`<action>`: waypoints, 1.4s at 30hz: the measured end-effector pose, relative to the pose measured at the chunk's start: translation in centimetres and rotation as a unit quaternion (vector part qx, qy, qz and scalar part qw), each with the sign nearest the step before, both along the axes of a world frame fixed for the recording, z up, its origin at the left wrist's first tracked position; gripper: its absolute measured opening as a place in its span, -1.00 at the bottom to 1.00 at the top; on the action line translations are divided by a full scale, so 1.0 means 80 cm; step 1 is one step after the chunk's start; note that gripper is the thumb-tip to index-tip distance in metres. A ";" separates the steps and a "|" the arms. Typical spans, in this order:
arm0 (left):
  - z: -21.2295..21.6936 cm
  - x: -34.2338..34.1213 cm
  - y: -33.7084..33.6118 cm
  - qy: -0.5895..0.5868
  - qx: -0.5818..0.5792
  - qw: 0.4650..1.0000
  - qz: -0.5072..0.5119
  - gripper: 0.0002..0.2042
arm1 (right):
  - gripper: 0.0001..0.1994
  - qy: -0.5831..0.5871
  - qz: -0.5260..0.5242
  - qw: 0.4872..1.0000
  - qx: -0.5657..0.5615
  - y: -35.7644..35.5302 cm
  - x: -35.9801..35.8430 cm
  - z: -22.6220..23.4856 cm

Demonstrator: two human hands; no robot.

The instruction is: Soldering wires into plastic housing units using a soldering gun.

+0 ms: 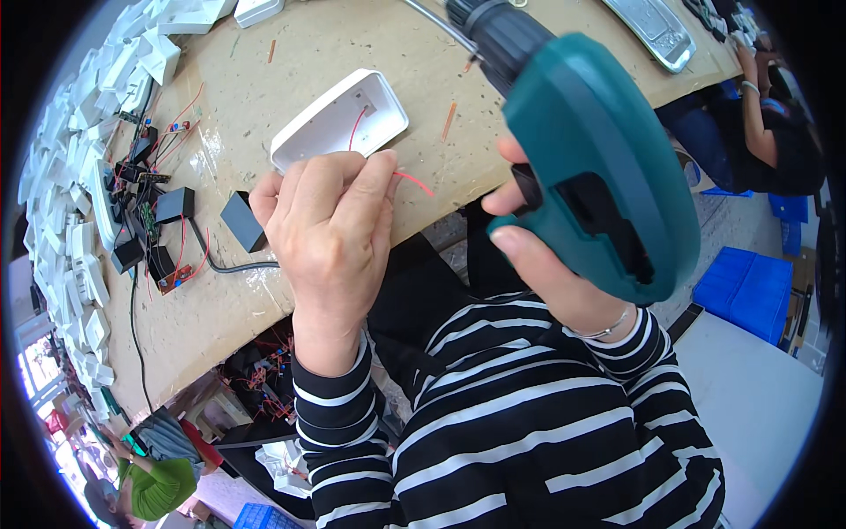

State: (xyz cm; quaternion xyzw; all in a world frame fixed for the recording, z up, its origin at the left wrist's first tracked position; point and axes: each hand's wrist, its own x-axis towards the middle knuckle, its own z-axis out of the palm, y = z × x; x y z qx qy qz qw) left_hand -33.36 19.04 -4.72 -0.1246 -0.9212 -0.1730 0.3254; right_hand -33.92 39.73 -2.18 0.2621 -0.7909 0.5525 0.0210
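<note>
Red wire is being pinched in the fingertips of the left hand, by the near edge of the white plastic housing; the green power drill is being gripped in the right hand. Care is being called for: slack is best held clear of the black chuck.

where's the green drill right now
In the head view, the green drill is right of centre, held in the person's right hand, with the open white case to its left.
</note>
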 end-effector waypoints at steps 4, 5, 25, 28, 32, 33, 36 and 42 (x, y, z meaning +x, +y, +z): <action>0.000 -0.002 0.004 0.012 0.019 1.000 0.008 -0.82 | -0.44 0.040 -0.052 0.997 0.029 -0.016 -0.012 -0.021; 0.000 -0.003 0.005 0.013 0.021 1.000 0.008 -0.82 | -0.44 0.072 -0.032 0.996 0.049 -0.017 -0.016 -0.024; -0.004 -0.005 0.004 0.033 0.077 0.994 -0.064 -0.82 | -0.61 0.132 -0.082 0.987 0.045 -0.031 -0.021 0.003; -0.008 -0.005 0.007 0.056 0.108 0.989 -0.089 -0.79 | -0.57 0.143 -0.084 0.985 0.055 -0.030 -0.022 0.004; -0.009 -0.006 0.004 0.066 0.113 0.984 -0.119 -0.77 | -0.52 0.155 -0.087 0.982 0.069 -0.028 -0.025 0.005; -0.008 -0.005 0.004 0.067 0.113 0.984 -0.122 -0.78 | -0.51 0.158 -0.088 0.981 0.073 -0.028 -0.026 0.005; -0.009 -0.004 0.004 0.071 0.114 0.984 -0.121 -0.79 | -0.47 0.165 -0.087 0.979 0.083 -0.028 -0.027 0.005; -0.006 -0.004 0.004 0.079 0.130 0.982 -0.115 -0.78 | -0.51 0.103 -0.087 0.990 -0.044 -0.027 -0.031 -0.006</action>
